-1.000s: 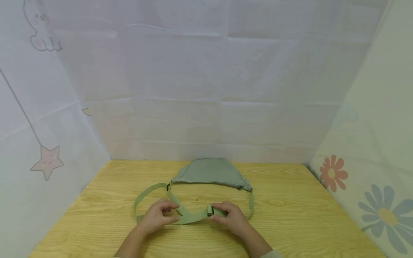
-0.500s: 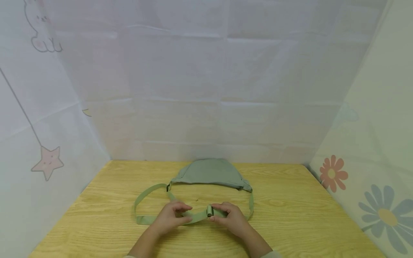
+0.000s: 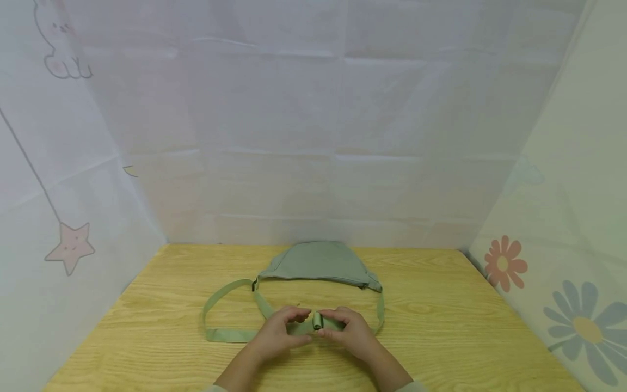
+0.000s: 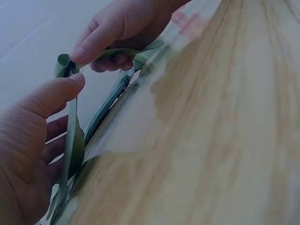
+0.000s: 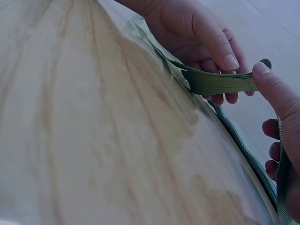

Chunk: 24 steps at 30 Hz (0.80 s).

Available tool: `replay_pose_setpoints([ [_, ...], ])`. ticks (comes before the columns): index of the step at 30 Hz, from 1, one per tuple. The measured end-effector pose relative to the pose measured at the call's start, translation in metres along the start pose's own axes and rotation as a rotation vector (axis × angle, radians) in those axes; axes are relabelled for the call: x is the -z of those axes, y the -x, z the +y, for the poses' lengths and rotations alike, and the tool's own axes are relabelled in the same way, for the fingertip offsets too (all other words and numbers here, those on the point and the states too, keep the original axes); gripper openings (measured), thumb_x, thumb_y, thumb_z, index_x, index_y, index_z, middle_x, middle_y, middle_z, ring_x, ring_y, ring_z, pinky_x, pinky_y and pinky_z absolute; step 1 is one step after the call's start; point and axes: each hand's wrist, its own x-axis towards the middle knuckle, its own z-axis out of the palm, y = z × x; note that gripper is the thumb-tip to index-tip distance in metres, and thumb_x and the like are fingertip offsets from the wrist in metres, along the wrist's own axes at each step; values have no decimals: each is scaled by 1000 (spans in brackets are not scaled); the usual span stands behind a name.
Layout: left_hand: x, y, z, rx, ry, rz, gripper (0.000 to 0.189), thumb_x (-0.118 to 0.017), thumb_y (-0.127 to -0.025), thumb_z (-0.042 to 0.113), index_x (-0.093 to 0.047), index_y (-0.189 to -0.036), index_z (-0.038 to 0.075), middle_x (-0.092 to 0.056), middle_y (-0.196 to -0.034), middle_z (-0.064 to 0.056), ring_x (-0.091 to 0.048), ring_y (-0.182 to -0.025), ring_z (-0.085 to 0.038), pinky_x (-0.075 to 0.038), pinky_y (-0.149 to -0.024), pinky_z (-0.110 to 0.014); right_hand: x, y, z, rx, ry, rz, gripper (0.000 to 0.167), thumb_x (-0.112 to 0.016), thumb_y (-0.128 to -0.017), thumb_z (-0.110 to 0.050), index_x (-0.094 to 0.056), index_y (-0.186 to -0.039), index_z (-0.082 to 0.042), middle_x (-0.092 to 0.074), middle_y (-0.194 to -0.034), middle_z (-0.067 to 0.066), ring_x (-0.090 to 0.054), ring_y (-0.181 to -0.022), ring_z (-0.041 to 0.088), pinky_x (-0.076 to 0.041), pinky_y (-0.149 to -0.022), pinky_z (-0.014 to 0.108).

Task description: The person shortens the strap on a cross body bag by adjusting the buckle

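A grey-green waist bag (image 3: 318,262) lies at the back of the wooden table, its light green webbing strap (image 3: 230,335) looping toward me. My right hand (image 3: 356,333) pinches the strap just beside its slider buckle (image 3: 318,320), thumb in front and fingers behind. On the other side of the slider is my left hand (image 3: 278,333), thumb and fingers spread apart around the strap. In the left wrist view the left thumb comes right up to the slider, while the other fingers lie loosely behind the webbing (image 4: 74,140). The right wrist view shows the raised strap (image 5: 218,84) running between both hands.
A second dark buckle (image 3: 255,285) joins the strap to the bag's left end. Pale printed sheets hang around the wooden table (image 3: 441,316), including a back sheet (image 3: 303,136) right behind the bag.
My left hand has slid rightward along the strap up to the slider, uncovering strap on the left. My right hand keeps its hold in nearly the same place.
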Motion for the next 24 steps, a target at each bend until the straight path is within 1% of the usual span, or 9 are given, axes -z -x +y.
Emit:
replay_pose_setpoints([
  [4,-3,-1,1,20,17,-4,53,-77,-86,26,-59,-132,6,-65,-122,-10,-59,-111,-29,-49,-93,-31,-1,0,1,-6,-3,1,46,-77,-83,-33,-70,-121,-9,-64,-94,2,-45,-71,3,-40,-63,20],
  [6,-3,-1,1,34,21,-2,52,-77,-86,27,-60,-131,7,-65,-121,-9,-60,-110,-27,-49,-91,-29,-1,-1,1,-6,0,1,46,-77,-83,-33,-70,-121,-10,-64,-93,2,-45,-72,3,-40,-63,20],
  [9,-4,-2,1,44,8,7,46,-76,-86,29,-64,-126,8,-66,-118,-6,-60,-107,-20,-48,-89,-25,-1,0,1,-8,-1,0,46,-77,-82,-34,-70,-121,-10,-64,-94,2,-46,-73,3,-40,-64,20],
  [13,-4,-3,0,23,-16,25,36,-75,-87,31,-69,-116,10,-66,-112,-2,-59,-101,-12,-47,-86,-22,0,0,1,-9,1,0,46,-77,-83,-33,-69,-122,-10,-64,-96,2,-46,-74,3,-41,-65,20],
  [18,-5,-2,0,-18,-35,50,29,-74,-88,30,-70,-110,12,-65,-108,-2,-56,-96,-8,-46,-83,-21,-1,0,1,2,24,13,45,-78,-82,-33,-70,-121,-11,-65,-96,2,-47,-74,2,-41,-65,19],
  [21,-5,-1,1,-28,-33,56,27,-74,-88,27,-70,-109,11,-65,-106,-4,-55,-93,-7,-46,-81,-21,-1,0,1,15,47,22,46,-79,-81,-34,-70,-120,-12,-66,-96,1,-49,-76,0,-41,-66,19],
  [24,-4,-1,2,-21,-29,57,29,-73,-88,27,-70,-111,11,-66,-109,-4,-57,-95,-8,-46,-82,-21,1,-1,2,35,99,24,49,-80,-79,-36,-70,-121,-14,-67,-98,0,-50,-78,0,-42,-66,19],
])
